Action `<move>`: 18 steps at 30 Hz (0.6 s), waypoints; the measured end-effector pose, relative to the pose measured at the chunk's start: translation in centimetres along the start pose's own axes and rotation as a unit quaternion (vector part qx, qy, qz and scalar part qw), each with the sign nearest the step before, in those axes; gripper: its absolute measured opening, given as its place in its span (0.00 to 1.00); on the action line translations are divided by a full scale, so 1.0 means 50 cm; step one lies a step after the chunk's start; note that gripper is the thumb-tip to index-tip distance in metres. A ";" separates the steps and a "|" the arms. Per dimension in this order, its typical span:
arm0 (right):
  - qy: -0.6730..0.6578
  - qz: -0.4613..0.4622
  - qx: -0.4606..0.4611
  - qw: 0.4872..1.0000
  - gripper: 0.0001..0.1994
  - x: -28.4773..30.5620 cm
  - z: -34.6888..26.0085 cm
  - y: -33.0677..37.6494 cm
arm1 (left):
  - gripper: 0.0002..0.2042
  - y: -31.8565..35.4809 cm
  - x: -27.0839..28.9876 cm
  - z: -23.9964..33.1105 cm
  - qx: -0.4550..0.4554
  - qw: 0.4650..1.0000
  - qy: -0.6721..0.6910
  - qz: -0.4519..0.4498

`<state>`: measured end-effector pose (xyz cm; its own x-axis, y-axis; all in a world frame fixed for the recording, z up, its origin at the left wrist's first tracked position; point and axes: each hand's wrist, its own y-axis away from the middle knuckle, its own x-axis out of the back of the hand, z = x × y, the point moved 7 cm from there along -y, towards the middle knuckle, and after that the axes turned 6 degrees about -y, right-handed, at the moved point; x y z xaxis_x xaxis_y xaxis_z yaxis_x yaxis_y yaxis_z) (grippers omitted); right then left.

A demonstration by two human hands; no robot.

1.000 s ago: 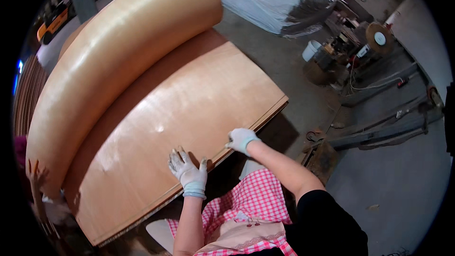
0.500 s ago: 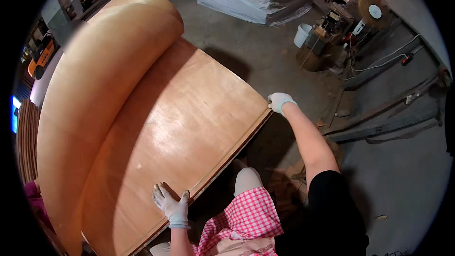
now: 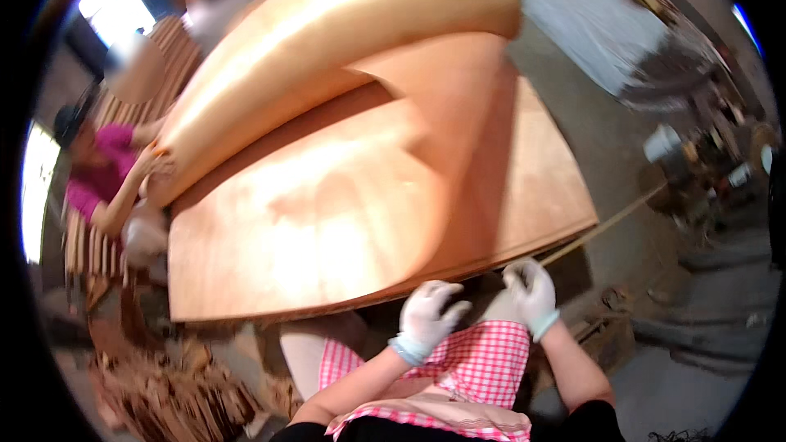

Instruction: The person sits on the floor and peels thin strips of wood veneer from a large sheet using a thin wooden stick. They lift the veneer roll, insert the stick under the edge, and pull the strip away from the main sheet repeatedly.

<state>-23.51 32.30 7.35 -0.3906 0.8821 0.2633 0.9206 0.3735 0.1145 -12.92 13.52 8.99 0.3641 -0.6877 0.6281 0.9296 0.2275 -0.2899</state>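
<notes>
A wide stack of thin tan wood veneer sheets (image 3: 237, 270) lies in front of me. Over its right part a loose veneer sheet (image 3: 458, 106) bends upward in a blurred curve, below a large rolled sheet (image 3: 344, 8). My left hand (image 3: 427, 319), in a whitish glove, hovers by the stack's front edge with thumb and fingers apart. Farther right, my gloved right hand (image 3: 534, 295) is beside the same edge, fingers curved and parted from the thumb. Nothing shows in either hand. A thin pale strip (image 3: 606, 227) runs off behind my right hand; whether they touch is unclear.
At the left a person in a purple shirt (image 3: 98, 172) has hands on the roll's end. Behind are stacked boards (image 3: 168, 49). Veneer scraps (image 3: 172, 393) lie on the floor at lower left. A plastic-covered pile (image 3: 594, 24) and white bucket (image 3: 661, 144) stand at the right.
The view has swung left, bringing the other person into sight. My left hand has come off the sheet's top and my right hand off its corner. A loose sheet now curves upward.
</notes>
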 end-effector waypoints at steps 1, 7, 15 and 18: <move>-0.058 -0.028 -0.039 0.997 0.07 -0.063 -0.026 0.043 | 0.14 0.006 0.018 0.016 0.004 0.999 0.032 0.017; -0.234 -0.154 0.003 0.960 0.10 -0.289 -0.121 0.148 | 0.08 0.107 0.098 -0.047 0.073 0.956 0.276 0.071; 0.243 -0.184 0.129 0.944 0.10 -0.280 -0.090 0.001 | 0.07 0.349 0.473 -0.499 0.411 0.784 0.246 0.395; 0.263 -0.187 0.050 0.945 0.08 -0.180 -0.011 -0.075 | 0.03 0.520 0.765 -0.677 0.420 0.753 -0.027 0.505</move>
<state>-23.45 22.81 5.10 -0.6119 0.4271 0.6656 0.7026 0.6801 0.2095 23.24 -30.21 1.03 0.8910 0.1530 0.4275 -0.1243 0.9877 -0.0944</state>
